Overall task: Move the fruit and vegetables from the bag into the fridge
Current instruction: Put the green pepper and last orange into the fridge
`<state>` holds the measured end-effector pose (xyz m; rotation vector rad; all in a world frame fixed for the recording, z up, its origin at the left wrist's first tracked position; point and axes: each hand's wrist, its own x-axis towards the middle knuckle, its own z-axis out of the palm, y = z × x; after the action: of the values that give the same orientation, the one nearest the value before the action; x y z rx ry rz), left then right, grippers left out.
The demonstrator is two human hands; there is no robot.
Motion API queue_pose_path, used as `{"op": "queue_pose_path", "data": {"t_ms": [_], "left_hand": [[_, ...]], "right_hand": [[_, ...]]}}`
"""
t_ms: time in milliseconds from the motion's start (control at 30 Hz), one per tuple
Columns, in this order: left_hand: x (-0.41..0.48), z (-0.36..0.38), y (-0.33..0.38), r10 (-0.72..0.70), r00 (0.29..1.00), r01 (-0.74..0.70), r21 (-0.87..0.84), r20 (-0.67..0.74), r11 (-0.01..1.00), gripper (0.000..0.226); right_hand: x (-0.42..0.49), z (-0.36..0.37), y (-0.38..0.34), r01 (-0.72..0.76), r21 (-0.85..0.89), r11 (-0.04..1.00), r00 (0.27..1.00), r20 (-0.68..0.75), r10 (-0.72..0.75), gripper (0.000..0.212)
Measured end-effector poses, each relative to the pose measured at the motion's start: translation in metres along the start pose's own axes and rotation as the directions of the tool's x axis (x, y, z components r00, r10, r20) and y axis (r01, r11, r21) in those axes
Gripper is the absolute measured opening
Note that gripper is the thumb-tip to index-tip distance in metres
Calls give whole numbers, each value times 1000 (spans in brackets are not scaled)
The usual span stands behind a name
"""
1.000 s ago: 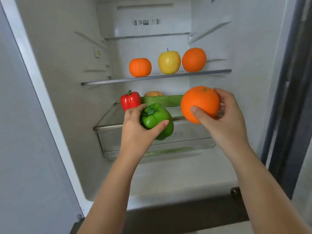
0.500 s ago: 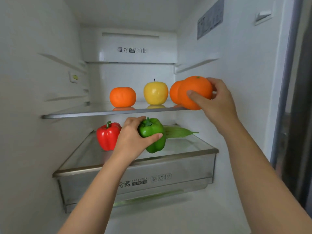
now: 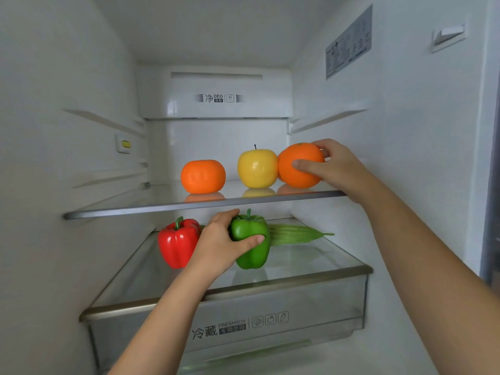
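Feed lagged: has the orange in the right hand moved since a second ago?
Yes, the orange rose from drawer level to the glass shelf, beside the apple.

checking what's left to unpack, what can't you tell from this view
Bag: outside the head view, contents unknown.
Long green vegetable: left end hidden behind green pepper and left hand.
Wall label: print too small to read.
Drawer inside: blurred by its translucent front.
Shelf behind orange: covered by it and right hand.
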<state>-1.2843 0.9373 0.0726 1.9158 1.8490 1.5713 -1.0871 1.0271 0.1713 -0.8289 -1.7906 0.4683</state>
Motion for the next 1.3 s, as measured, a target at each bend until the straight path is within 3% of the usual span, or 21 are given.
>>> {"op": "queue_pose_path", "data": {"t_ms": [267, 533, 1000, 1300], "left_hand": [[12, 5, -6, 8, 1000, -9, 13, 21, 1000, 72], [12, 8, -9, 2, 1000, -2, 3, 12, 1000, 71], [5, 8, -9, 5, 1000, -5, 11, 24, 1000, 78], [-5, 3, -4, 54, 998, -53, 39, -37, 998, 78]], "right_hand": [[24, -8, 16, -24, -10, 1000, 992, 125, 25, 64], [27, -6, 22, -31, 10, 999, 989, 145, 30, 67], [23, -5, 23, 30, -28, 999, 998, 52, -29, 70], [5, -2, 14, 94, -139, 986, 980, -163, -116, 62]]}}
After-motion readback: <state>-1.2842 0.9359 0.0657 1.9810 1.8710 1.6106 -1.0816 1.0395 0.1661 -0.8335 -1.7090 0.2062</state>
